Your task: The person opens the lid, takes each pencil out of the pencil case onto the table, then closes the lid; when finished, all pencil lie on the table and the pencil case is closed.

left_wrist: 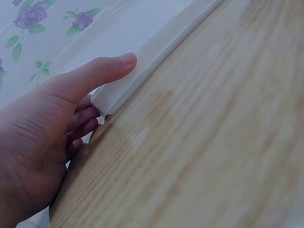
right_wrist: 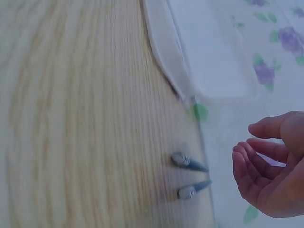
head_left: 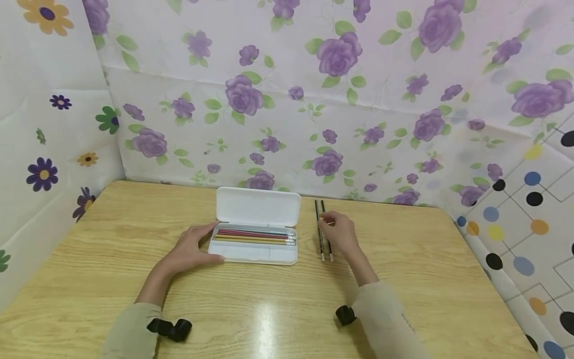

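Note:
An opened white pencil case (head_left: pixel 246 253) lies on the table, its lid (head_left: pixel 258 206) tilted up at the back. Red and yellow pencils (head_left: pixel 251 240) with erasers fill the rear of its tray. My left hand (head_left: pixel 188 252) holds the case's left end, thumb along the front wall (left_wrist: pixel 118 97) and fingers around the far side. Right of the case lie two dark pencils (head_left: pixel 320 242), side by side, eraser ends toward me. Over them hovers my right hand (head_left: pixel 342 234), fingers loosely bent; in the right wrist view a gap shows between thumb (right_wrist: pixel 268 127) and fingers.
The wooden table (head_left: pixel 251 309) has its back edge against a wall covering (head_left: pixel 287 124) with purple flowers. More patterned covering hangs at the left side, and a dotted one (head_left: pixel 529 239) at the right. A black camera mount sits on each sleeve.

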{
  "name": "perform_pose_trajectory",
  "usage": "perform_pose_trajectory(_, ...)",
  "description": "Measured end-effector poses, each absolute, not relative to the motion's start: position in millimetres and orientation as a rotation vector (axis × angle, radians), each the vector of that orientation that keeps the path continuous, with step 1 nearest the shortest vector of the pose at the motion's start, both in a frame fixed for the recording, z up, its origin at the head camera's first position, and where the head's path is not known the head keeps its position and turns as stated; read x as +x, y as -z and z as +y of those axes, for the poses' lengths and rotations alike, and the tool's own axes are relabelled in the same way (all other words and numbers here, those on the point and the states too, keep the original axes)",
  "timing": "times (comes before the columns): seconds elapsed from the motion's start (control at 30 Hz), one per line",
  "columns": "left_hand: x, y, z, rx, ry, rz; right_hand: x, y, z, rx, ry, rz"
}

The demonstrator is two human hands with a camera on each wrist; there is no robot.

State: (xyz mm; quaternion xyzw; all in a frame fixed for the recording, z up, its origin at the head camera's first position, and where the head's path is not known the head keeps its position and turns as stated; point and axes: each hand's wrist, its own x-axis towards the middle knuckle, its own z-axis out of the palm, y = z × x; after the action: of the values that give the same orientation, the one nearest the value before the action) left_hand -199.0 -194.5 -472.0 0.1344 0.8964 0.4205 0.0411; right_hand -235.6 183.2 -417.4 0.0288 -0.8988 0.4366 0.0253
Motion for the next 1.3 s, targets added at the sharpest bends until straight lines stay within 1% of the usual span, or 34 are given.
perform_pose_trajectory(0.33, -199.8, 472.7, -195.9, 0.404, -1.301, 2.745, -228.4, 418.3, 147.3, 0.58, -1.215, -2.826)
perform_pose_trajectory(0.47, -200.2, 472.1, -195.6, 0.405, -1.309, 2.74, -230.1, 419.2, 133.6, 0.723, -1.199, -2.862)
perform_pose_trajectory(0.7, -200.8, 473.1, -195.5, 0.405, -1.314, 2.743, -239.9, 424.6, 107.7, 0.859, -1.201, -2.888)
perform_pose_trajectory(0.9, -201.2, 475.1, -194.5, 0.415, -1.325, 2.737, -243.6, 427.8, 89.0, 0.973, -1.037, -2.919)
perform_pose_trajectory(1.3, -201.5, 475.0, -195.6, 0.418, -1.309, 2.755, -244.8, 427.2, 75.4, 1.032, -0.805, -2.949)
